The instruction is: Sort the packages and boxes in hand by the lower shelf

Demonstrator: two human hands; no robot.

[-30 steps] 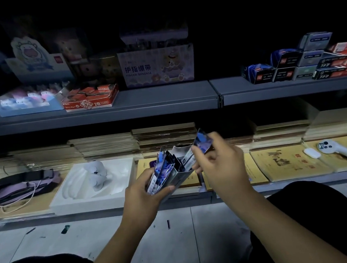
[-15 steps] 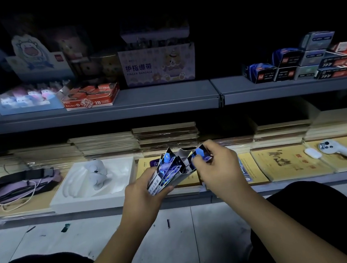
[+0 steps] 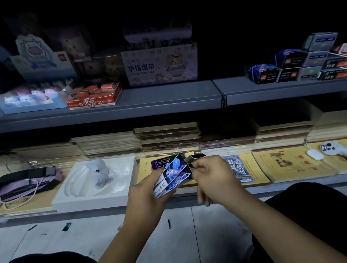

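My left hand (image 3: pixel 145 197) grips a small blue, shiny cardboard box (image 3: pixel 171 177) from below, its open end tilted up and to the right. My right hand (image 3: pixel 214 180) pinches the box's top flap (image 3: pixel 191 160) between thumb and fingers. Both hands hover just in front of the lower shelf's front edge (image 3: pixel 295 185), above the pale floor. The inside of the box is hidden.
A white tray (image 3: pixel 123 193) with a small white figure (image 3: pixel 98 173) sits left on the lower shelf, beside a purple-black strap (image 3: pixel 22 184). Yellow booklets (image 3: pixel 290 163) and a white handheld device (image 3: pixel 340 151) lie right. The upper shelf (image 3: pixel 166 103) carries a finger bandage box (image 3: pixel 159 65) and stacked cartons (image 3: pixel 311 64).
The box has dropped lower and tilted further over. My right hand has folded the top flap down toward the box's opening.
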